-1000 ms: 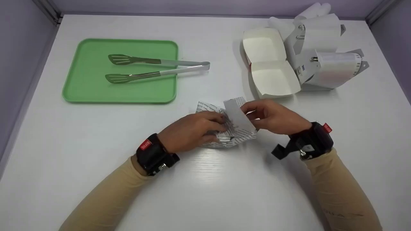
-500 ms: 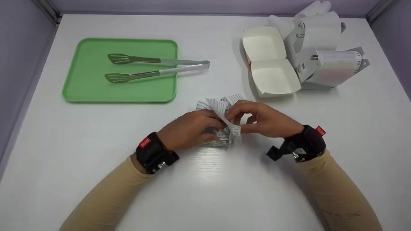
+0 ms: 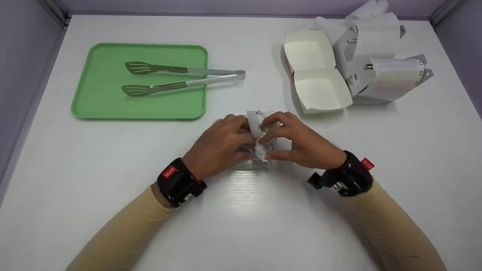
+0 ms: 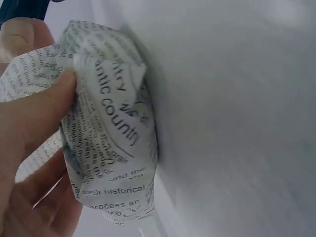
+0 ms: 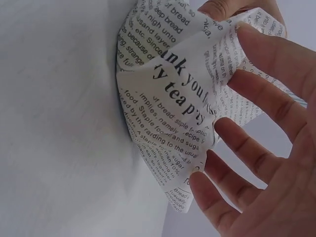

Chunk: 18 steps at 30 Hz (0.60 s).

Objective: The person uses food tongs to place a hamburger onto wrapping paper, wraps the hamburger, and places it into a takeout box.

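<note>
A crumpled sheet of printed wrapping paper [image 3: 260,145] lies bunched on the white table between both hands. In the left wrist view the paper [image 4: 111,133] forms a rounded bundle; whatever is inside it cannot be seen. My left hand [image 3: 222,145] holds the bundle's left side, its thumb pressed on the paper and its other fingers bent at the far side. On the right, my right hand [image 3: 299,143] touches a raised fold with its fingertips. The right wrist view shows these fingers [image 5: 252,143] spread and fairly straight along the paper's edge.
Metal tongs [image 3: 162,88] lie partly on a green tray [image 3: 109,107] at the back left, their handles past its edge. An opened white carton [image 3: 322,90] stands behind the right hand. Beside it is a white holder [image 3: 395,81] with curled sheets.
My right hand has moved left, bringing the paper's right flap over toward the middle. My left hand has shifted slightly up over the bundle. The paper is now more gathered.
</note>
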Tool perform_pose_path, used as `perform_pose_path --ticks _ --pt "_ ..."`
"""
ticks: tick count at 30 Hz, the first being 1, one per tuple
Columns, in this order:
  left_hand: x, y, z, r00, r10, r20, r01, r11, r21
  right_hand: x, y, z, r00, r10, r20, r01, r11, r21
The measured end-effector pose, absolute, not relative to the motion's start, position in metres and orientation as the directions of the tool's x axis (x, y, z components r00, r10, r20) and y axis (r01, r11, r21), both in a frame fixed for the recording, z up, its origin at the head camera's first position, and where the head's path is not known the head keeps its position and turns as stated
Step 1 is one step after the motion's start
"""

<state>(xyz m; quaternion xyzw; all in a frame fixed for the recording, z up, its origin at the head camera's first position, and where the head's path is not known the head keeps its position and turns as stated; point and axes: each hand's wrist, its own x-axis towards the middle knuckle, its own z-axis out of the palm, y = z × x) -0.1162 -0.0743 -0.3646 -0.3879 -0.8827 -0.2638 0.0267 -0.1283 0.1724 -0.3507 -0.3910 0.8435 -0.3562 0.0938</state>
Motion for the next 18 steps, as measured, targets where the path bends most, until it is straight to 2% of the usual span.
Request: perform_pose_path --ticks 3,11,18 --pt "-0.118 -0.076 -0.364 -0.743 0.616 0.262 0.658 0.6 0.456 -0.128 0.172 -0.351 -0.674 -0.728 0.125 -0.601 0.443 -0.665" --pt "-0.128 -0.087 -0.365 -0.767 0.618 0.176 0.522 0.44 0.731 -0.127 0.169 -0.355 -0.666 -0.733 0.139 -0.619 0.439 -0.651" --pt "-0.129 -0.084 -0.368 -0.78 0.61 0.138 0.47 0.426 0.773 -0.126 0.166 -0.357 -0.667 -0.741 0.08 -0.572 0.44 -0.692"
